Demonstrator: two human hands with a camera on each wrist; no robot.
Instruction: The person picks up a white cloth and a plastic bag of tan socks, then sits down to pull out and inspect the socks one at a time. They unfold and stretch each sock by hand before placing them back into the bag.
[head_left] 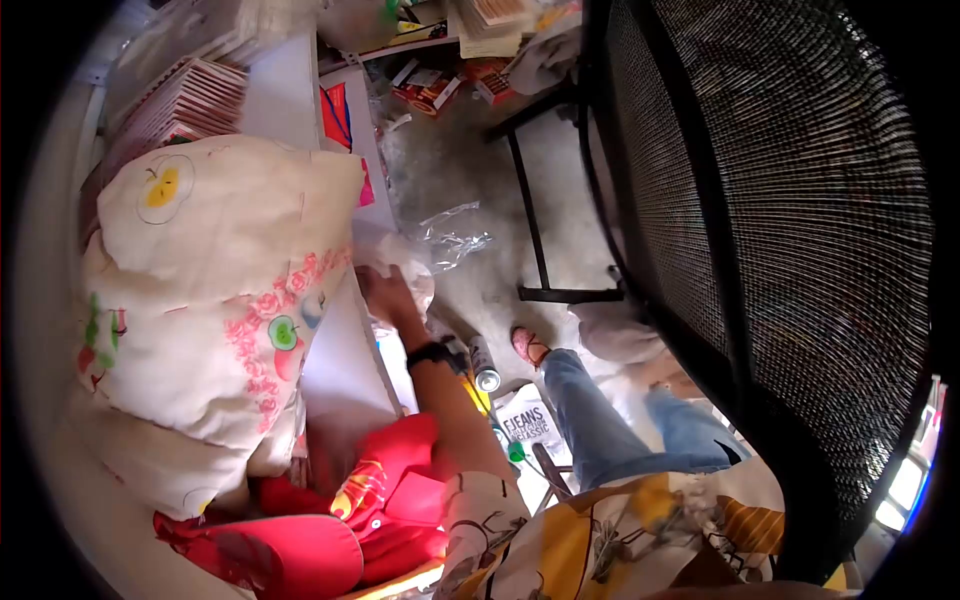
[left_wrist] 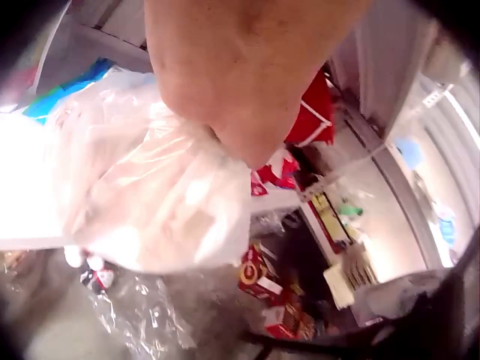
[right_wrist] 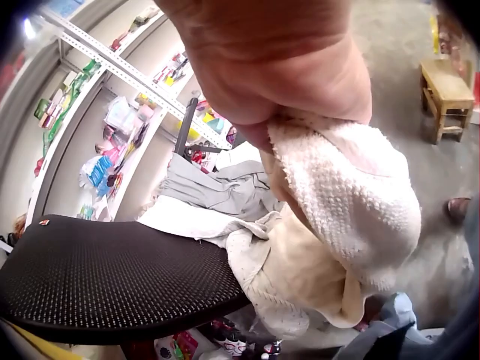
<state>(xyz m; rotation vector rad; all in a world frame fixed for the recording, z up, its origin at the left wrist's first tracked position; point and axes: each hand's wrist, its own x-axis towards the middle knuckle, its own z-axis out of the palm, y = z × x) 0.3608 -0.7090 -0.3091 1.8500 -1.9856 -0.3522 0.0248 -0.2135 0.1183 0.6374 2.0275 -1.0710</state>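
My left hand [head_left: 390, 297], with a black band at its wrist, reaches past the white shelf edge to a whitish plastic bag [left_wrist: 161, 195]. In the left wrist view the bag's folds run together under the hand, which grips it; the fingertips are hidden. My right hand [right_wrist: 292, 82] holds a cream terry cloth [right_wrist: 352, 195], bunched below the palm. Smooth cream fabric [right_wrist: 307, 259] hangs beside the terry part, next to the black mesh chair [right_wrist: 120, 277].
A padded cream cloth bundle with apple prints [head_left: 220, 300] covers much of the shelf [head_left: 345, 370]. Red clothing and a red cap [head_left: 290, 550] lie nearer me. Clear plastic [head_left: 455, 235], a spray can [head_left: 484, 365] and red boxes [head_left: 430, 88] are low down. A wooden stool [right_wrist: 448, 86] stands behind.
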